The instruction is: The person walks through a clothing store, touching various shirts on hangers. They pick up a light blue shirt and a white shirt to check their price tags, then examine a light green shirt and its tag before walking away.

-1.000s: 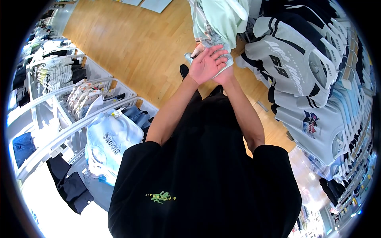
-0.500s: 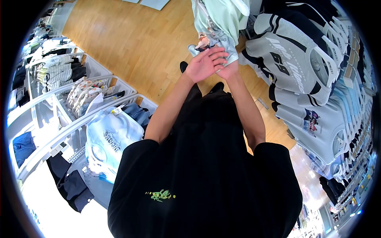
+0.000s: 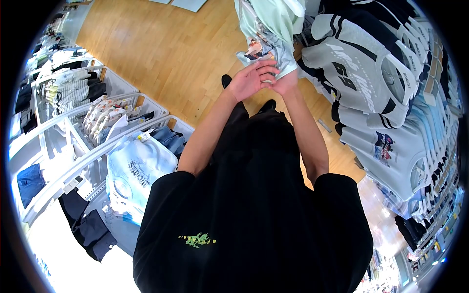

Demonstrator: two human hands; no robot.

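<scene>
Wood floor (image 3: 161, 53) fills the far left-center. Right side: rack of grey tees (image 3: 371, 73) w/ dark trim, packed tight on hangers, running near to far. Left: white wire bins (image 3: 73, 132) w/ folded stock, a pale blue tee (image 3: 134, 171) lying on the nearest one. Person's black shirt (image 3: 249, 215) takes up the whole near-center.

Mint tee (image 3: 273, 22) hangs at far center, just left of the grey rack. Its lower part shows a printed graphic, and the hem (image 3: 273, 56) comes down to the hands.

Left hand (image 3: 249, 80) is mostly spread, palm up, fingers loosely curled at the hem; touching the cloth, not clamped as far as I can see. Right hand (image 3: 286, 83) is just beside it, under/behind the hem, fingers hidden by fabric and by the left hand, so can't tell if it pinches the cloth or just backs it.

Handling, my read: light, soft knit, drapes and bunches, no stiffness, not fragile. Print area prob slightly stiffer and grippier than plain cloth. Cotton-type, so not slippery, but it'll slide on the hanger if tugged. Best hold: pinch the hem edge or side seam w/ thumb + fingers, other hand flat under as support.
</scene>
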